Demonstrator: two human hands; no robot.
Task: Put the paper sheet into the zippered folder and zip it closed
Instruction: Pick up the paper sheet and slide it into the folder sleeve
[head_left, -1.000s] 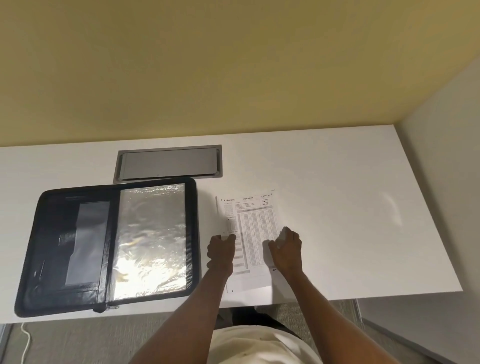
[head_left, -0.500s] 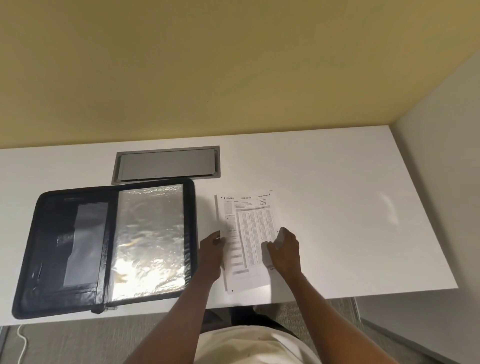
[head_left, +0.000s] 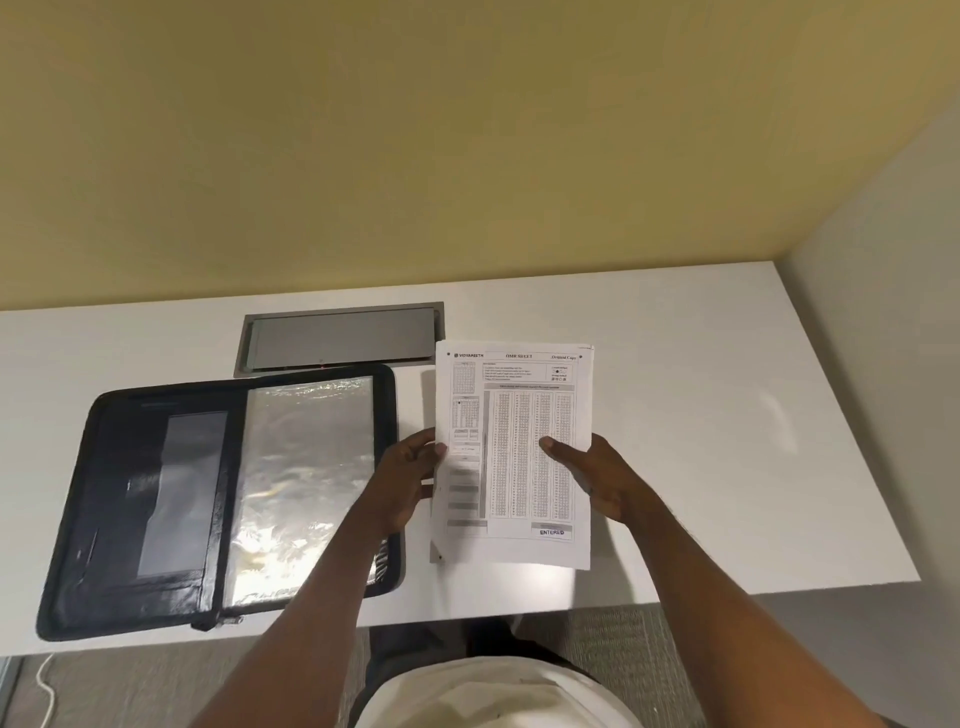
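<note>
Both hands, left (head_left: 410, 467) and right (head_left: 587, 467), pinch the sheet (head_left: 514, 452) by its sides. The folder (head_left: 218, 499) lies open. Sheet not in, zip not shut.

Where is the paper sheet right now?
In the head view the sheet is right of centre, held by both hands, left hand and right hand, just right of the open folder on the table.

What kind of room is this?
Probably an office or study room: a plain white desk with a built-in grey cable hatch, a zippered folder and a printed sheet.
</note>
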